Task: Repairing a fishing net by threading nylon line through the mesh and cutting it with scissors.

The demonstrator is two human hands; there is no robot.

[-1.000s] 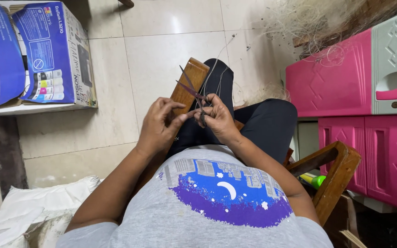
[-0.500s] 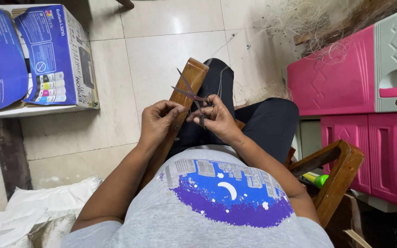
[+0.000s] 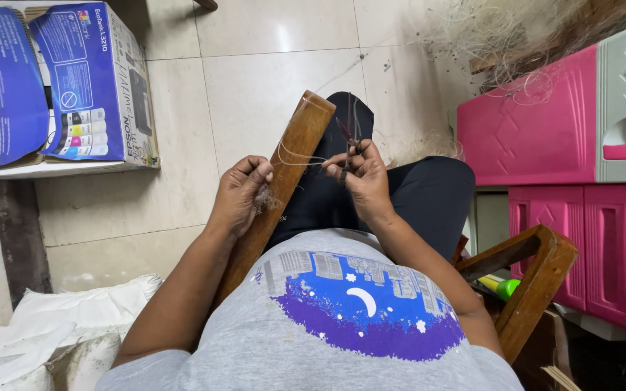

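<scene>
The left hand [image 3: 244, 194] is closed around a tuft of fibre against the wooden slat [image 3: 284, 181] leaning over the lap. The right hand [image 3: 360, 174] pinches what look like small scissors [image 3: 347, 137] and 1 pale thread [image 3: 298, 161]. Pulled too hard, that thread could snap or slip off the slat.

Floor: pale glossy tiles [image 3: 269, 87]. Blue printed cardboard box [image 3: 74, 87] upper left, white sacks [image 3: 74, 318] lower left. Pink plastic drawer cabinet [image 3: 566, 159] on the right, tangle of pale fibre [image 3: 501, 36] beside it. Wooden chair arm [image 3: 537, 275] lower right.
</scene>
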